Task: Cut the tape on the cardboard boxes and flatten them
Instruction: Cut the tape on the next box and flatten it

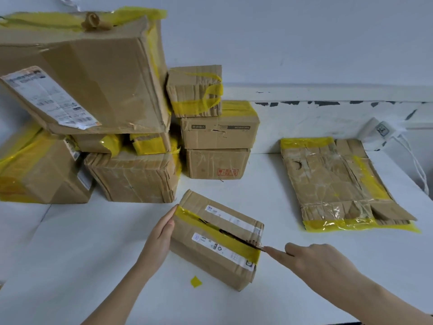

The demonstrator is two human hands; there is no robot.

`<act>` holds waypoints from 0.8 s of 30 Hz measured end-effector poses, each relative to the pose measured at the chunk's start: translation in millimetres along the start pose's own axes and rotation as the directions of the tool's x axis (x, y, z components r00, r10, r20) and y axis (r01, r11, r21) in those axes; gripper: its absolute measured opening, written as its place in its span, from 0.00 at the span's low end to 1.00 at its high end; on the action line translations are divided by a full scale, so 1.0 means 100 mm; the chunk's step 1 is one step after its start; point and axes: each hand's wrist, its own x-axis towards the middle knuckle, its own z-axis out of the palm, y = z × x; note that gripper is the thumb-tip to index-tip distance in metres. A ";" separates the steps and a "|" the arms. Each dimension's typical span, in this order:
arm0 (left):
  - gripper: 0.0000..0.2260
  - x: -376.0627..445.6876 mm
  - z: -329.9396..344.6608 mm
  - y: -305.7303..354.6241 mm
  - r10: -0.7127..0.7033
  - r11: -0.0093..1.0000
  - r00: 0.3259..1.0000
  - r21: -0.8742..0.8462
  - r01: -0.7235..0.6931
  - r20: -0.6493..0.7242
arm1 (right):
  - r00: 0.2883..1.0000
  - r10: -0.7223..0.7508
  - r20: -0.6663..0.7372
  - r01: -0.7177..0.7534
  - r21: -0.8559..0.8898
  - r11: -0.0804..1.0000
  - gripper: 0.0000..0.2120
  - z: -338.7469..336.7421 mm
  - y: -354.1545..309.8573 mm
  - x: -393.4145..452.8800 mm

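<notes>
Box (218,240) near the front of the white table (93,254), lying askew, yellow tape (210,227) running along its top seam and already split open through most of its length, dark gap showing between the flaps. Left hand (161,233) flat and straight-fingered against the box's left end, bracing it, gripping nothing. Right hand (314,256) curled round a thin blade (259,247), forefinger stretched along it, tip at the seam's near right end where tape wraps over the edge. Cutting step nearly through on this seam, by the look of it; flattening not yet begun. Next move likely to call for carrying the blade through the last uncut stretch over the corner, shallow and away from the bracing hand, then turning the box for any tape underneath before pressing it flat. Flattened box (339,184) laid at the right of the table, well apart. Stack (131,137) of taped boxes at the back left, awaiting the same treatment. Small yellow scrap (195,281) on the table just in front of the box.
</notes>
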 end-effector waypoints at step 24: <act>0.25 0.32 0.22 0.45 0.202 0.378 0.977 0.926 -0.011 -0.070 | 0.810 0.586 -0.011 -0.305 0.846 0.437 0.14 0.62 0.10 0.16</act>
